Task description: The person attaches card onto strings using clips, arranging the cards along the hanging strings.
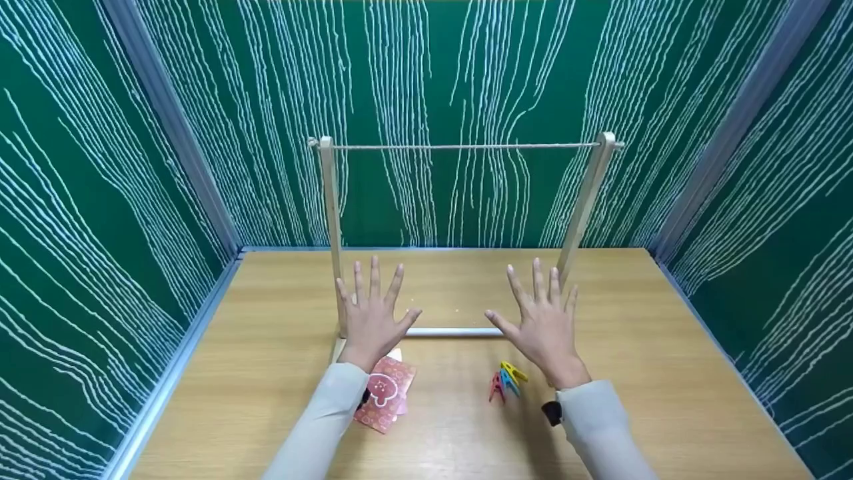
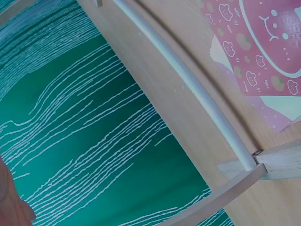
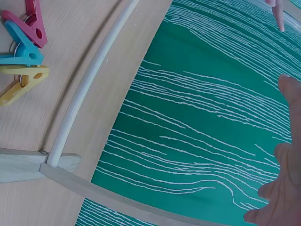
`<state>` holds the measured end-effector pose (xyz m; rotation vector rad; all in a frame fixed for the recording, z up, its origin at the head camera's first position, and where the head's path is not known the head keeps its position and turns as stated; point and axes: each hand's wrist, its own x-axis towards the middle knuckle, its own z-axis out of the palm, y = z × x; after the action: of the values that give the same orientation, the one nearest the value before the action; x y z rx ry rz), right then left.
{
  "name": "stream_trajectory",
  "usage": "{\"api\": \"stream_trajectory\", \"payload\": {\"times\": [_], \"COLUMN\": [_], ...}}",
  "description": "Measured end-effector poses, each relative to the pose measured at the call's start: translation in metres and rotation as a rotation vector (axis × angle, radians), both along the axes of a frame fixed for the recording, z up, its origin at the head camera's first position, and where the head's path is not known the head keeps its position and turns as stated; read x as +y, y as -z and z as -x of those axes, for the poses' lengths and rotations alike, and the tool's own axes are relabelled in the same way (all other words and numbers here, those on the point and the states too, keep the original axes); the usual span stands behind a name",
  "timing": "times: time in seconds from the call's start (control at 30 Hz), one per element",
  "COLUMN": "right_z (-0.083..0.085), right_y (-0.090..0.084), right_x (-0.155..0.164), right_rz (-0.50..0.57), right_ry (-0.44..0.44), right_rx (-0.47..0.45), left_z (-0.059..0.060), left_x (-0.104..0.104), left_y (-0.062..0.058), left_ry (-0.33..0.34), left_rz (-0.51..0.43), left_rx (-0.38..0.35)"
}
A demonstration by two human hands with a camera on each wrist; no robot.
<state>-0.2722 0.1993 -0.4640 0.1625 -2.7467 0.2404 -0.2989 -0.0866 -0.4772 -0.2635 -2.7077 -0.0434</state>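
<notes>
Green walls (image 1: 466, 80) streaked with thin white wavy lines close in three sides of the space, joined at grey metal corner strips. Below them lies a light wooden table (image 1: 666, 373) with a pale grain. On it stands a small wooden drying rack (image 1: 330, 220): two upright slats, a thin string (image 1: 466, 146) stretched between their tops, and a white round rod (image 1: 453, 331) along the base. The person's left hand (image 1: 370, 320) and right hand (image 1: 543, 323) hover over the rod, palms down, fingers straight and spread wide, holding nothing. A pink paper packet with cartoon bear prints (image 1: 385, 393) lies flat just under the left wrist. Three plastic clothespins (image 1: 506, 381), red, blue and yellow, lie bunched together near the right wrist.
</notes>
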Motion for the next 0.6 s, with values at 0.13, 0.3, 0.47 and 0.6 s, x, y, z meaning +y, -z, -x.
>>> {"api": "stream_trajectory", "payload": {"times": [0.13, 0.3, 0.47, 0.6], "right_z": [-0.0016, -0.0040, -0.0072, -0.0095], "right_y": [0.0004, -0.0003, -0.0029, -0.0034], "right_x": [0.0001, 0.0006, 0.0018, 0.0037], "right_rz": [0.007, 0.023, 0.084, 0.179], "right_ry": [-0.004, 0.004, -0.011, -0.031], "right_rx": [-0.005, -0.017, -0.025, -0.040], "left_z": [-0.0008, -0.0018, -0.0023, -0.0038], "left_x": [-0.0005, -0.0018, -0.0050, -0.0070], "left_y": [0.0006, -0.0006, -0.0010, 0.0005], "left_ry": [0.007, 0.000, 0.008, 0.033], "left_rz": [-0.005, 0.007, 0.000, -0.043], "left_rx": [0.023, 0.026, 0.044, 0.047]}}
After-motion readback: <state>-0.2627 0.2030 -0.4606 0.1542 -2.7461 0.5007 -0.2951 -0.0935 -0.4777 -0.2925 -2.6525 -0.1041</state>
